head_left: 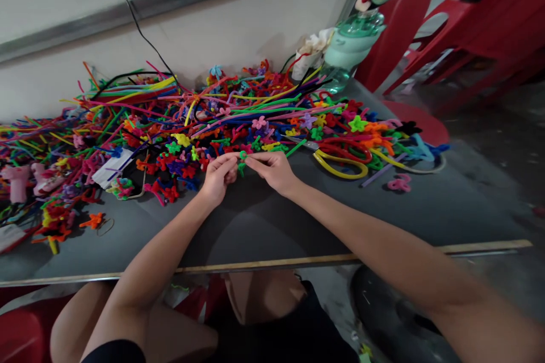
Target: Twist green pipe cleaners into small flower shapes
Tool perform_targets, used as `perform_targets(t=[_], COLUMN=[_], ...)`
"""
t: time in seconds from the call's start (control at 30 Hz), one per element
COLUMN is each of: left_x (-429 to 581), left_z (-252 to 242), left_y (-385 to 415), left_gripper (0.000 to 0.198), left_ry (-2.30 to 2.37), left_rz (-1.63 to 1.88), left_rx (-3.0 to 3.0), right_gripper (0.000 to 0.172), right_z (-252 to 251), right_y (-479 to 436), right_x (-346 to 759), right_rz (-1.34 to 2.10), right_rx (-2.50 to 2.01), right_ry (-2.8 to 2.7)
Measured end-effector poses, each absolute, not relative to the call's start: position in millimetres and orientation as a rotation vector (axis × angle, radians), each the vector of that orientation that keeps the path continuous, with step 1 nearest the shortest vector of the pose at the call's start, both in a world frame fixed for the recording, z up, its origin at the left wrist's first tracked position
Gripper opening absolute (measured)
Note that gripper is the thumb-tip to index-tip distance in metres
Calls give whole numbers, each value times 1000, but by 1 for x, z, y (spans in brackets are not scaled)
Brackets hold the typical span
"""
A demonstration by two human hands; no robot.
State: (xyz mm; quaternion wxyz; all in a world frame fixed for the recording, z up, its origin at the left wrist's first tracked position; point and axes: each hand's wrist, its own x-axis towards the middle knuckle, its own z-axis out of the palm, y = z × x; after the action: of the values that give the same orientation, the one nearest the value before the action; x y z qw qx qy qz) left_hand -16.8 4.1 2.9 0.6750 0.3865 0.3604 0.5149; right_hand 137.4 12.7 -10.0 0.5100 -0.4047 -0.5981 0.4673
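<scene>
Left grip [219,176] and right grip [275,171] both pinch the green piece [243,155] between them, over the table [264,232]. Imo one side should hold steady while the other twists gently, no yanking.

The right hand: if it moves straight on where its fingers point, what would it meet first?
First the small green piece, which the right hand already seems to touch; just past it, likely the left hand. Depth is hard to judge.
</scene>
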Motion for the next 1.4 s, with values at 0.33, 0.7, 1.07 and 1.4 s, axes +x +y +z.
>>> perform_targets(t=[0.33, 0.7, 1.07, 1.4], left_x=[-23, -26, -31, -35], left_z=[3, -13, -10, 0], left_y=[9, 14, 13, 9], left_gripper=[39, 28, 23, 28], left_ry=[817, 1049, 1147, 1176], left_rz=[1087, 1105, 1055, 895], left_rx=[1029, 1782, 2122, 2217], right_gripper=[39, 32, 28, 26], right_z=[-13, -16, -13, -10], right_y=[17, 17, 13, 11], right_x=[139, 139, 143, 142], right_rz=[1068, 1076, 890, 811], right_rx=[-1033, -1005, -1103, -1095], right_ry=[-1411, -1477, -1620, -1715])
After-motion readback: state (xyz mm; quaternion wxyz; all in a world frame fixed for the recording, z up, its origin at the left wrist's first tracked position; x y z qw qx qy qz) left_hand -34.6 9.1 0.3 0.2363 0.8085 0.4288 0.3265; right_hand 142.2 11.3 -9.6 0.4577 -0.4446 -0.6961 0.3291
